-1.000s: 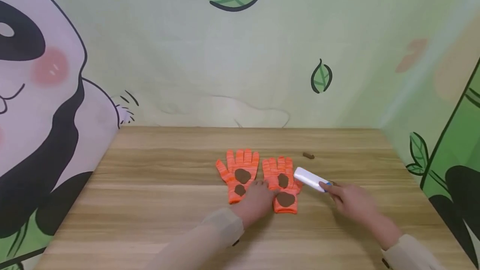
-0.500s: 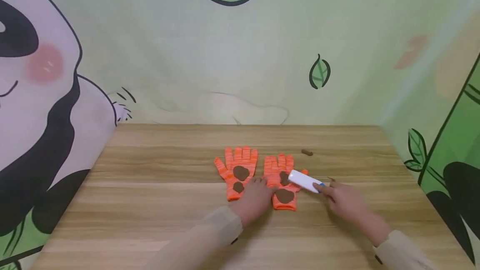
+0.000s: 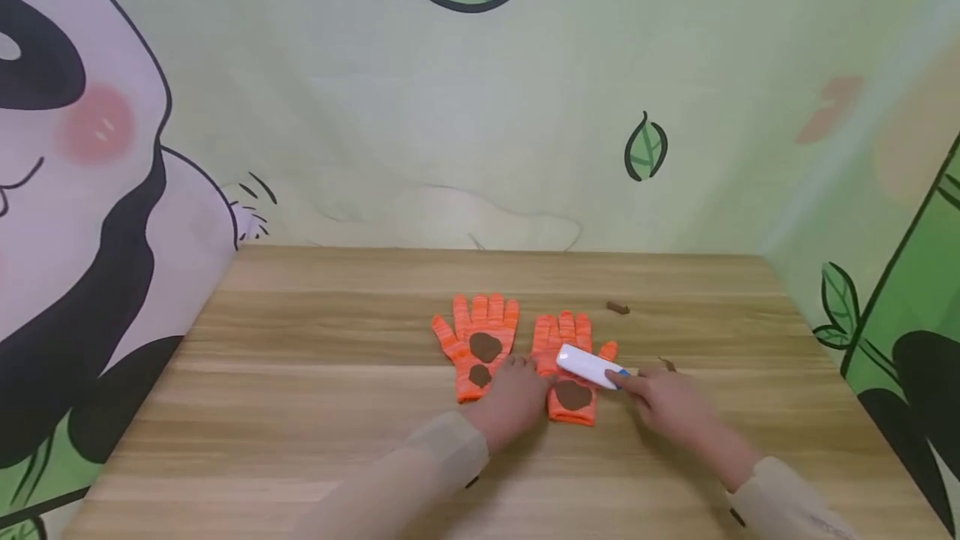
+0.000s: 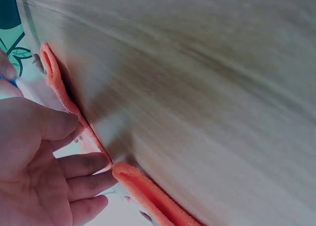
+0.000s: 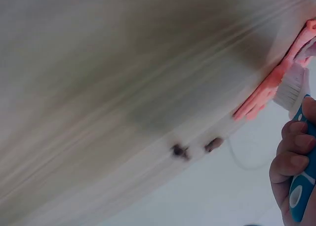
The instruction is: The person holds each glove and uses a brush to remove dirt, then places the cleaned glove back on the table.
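Two orange knit gloves lie flat on the table in the head view, each with brown patches. My left hand rests between them, its fingertips touching the inner edges of the left glove and the right glove. Relaxed, lightly bent fingers show in the left wrist view. My right hand grips a scrub brush with a white head and a blue handle. White bristles face the right glove, and the head hides that glove's upper patch in the head view.
A small brown piece lies behind the right glove. Another dark bit lies beside my right hand, partly hidden. The wooden tabletop ends at a wall printed with a panda and leaves.
My right hand has moved the brush left, from the right glove's outer edge onto its palm. That glove's thumb now shows spread outward. My left hand has stayed in place.
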`<move>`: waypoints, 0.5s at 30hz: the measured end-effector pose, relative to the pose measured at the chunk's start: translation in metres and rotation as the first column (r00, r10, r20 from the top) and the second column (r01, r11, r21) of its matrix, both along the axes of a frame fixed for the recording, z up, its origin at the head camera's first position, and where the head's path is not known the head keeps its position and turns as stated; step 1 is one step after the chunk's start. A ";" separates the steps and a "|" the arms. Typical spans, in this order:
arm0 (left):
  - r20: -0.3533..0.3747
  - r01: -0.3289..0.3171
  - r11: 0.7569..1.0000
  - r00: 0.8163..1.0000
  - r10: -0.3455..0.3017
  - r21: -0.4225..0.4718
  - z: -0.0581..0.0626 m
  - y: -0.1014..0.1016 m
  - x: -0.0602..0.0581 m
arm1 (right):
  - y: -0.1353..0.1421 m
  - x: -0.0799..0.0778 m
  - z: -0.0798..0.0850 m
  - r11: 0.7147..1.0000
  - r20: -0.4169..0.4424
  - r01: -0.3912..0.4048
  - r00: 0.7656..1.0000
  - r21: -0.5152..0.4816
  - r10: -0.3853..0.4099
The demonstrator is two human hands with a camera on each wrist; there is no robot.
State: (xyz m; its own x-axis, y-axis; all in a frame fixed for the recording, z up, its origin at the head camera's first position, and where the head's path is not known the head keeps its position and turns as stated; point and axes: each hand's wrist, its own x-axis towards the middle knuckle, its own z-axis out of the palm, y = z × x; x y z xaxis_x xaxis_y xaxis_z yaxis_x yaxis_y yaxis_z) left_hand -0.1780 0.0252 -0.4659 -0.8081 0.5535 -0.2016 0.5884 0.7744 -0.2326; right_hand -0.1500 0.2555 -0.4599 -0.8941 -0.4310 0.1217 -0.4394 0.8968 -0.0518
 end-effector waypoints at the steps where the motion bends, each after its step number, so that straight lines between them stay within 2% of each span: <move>1: 0.003 -0.005 1.000 1.000 0.005 -0.001 0.001 -0.001 0.000 | 0.005 0.002 0.000 1.000 -0.010 0.006 1.000 -0.005 -0.006; 6: -0.011 0.006 1.000 1.000 -0.006 -0.005 0.005 -0.004 0.000 | 0.017 0.006 0.009 1.000 -0.045 0.018 0.999 -0.021 -0.019; 11: -0.034 0.023 1.000 0.999 -0.023 0.005 0.004 -0.004 0.002 | -0.007 0.000 0.014 1.000 -0.004 -0.017 1.000 -0.001 0.017; 15: -0.033 0.019 1.000 0.999 -0.019 -0.005 0.003 -0.002 0.000 | -0.016 -0.003 0.007 0.999 -0.007 -0.042 0.999 -0.011 0.042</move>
